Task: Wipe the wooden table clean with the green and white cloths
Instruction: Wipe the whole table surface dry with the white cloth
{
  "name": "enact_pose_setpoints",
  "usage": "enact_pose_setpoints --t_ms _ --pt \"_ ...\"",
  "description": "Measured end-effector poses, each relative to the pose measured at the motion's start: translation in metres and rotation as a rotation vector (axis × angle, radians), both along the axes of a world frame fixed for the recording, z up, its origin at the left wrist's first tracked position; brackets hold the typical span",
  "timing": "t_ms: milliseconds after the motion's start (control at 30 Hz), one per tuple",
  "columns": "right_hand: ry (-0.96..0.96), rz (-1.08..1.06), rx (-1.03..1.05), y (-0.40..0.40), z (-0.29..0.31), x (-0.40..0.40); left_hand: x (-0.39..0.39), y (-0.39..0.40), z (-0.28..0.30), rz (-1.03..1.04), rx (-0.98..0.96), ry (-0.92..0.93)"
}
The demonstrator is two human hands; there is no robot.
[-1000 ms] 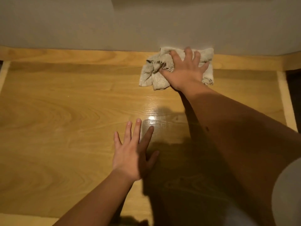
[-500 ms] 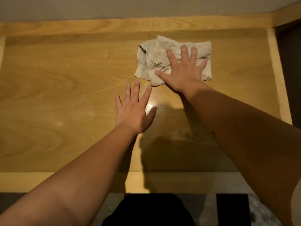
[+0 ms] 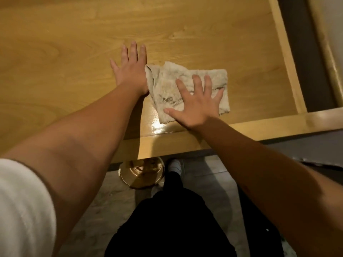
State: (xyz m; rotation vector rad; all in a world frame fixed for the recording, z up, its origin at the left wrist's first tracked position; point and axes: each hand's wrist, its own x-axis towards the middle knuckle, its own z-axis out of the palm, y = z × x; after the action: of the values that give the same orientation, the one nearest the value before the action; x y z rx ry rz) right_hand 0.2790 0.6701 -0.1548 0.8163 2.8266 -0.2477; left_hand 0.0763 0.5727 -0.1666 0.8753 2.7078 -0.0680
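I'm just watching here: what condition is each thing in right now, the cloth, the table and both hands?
Crumpled whitish cloth: bunched, stained, lying flat on the table near its front edge.
Wooden table: glossy, with a wet-looking shine beside the cloth.
Right hand: fingers spread, pressing down on the cloth.
Left hand: open, flat on bare wood, touching the cloth's left edge.

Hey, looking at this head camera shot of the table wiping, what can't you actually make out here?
- Green cloth: none in the head view; only the white cloth shows.
- Cloth under the right hand: covered by the palm.
- Wooden table: far and left sides cut off by the frame edges.
- Round brass object on the floor: partly hidden by the table's near edge.
- Left hand: its thumb, out of sight.
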Motion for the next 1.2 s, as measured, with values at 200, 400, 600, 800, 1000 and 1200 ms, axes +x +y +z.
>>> enact_pose_setpoints --t_ms 200,400,600,800,1000,1200 --pt "0.033 -0.019 0.001 -0.032 -0.003 0.05 0.011 0.029 0.014 0.062 0.059 -0.13" --pt "0.075 -0.042 0.009 -0.035 -0.006 0.056 0.044 0.072 0.018 -0.147 0.118 -0.207" --pt "0.22 -0.03 0.097 0.0 -0.012 0.089 0.048 0.077 0.005 -0.035 0.098 -0.064" --pt "0.212 -0.007 0.092 0.066 -0.016 0.084 0.051 0.079 0.001 -0.035 0.108 -0.005" --pt "0.246 0.005 0.108 0.115 -0.018 0.042 0.052 0.081 0.003 -0.03 0.099 0.006" --pt "0.242 0.017 0.084 0.154 -0.019 -0.017 0.05 0.081 -0.001 -0.027 0.045 -0.006"
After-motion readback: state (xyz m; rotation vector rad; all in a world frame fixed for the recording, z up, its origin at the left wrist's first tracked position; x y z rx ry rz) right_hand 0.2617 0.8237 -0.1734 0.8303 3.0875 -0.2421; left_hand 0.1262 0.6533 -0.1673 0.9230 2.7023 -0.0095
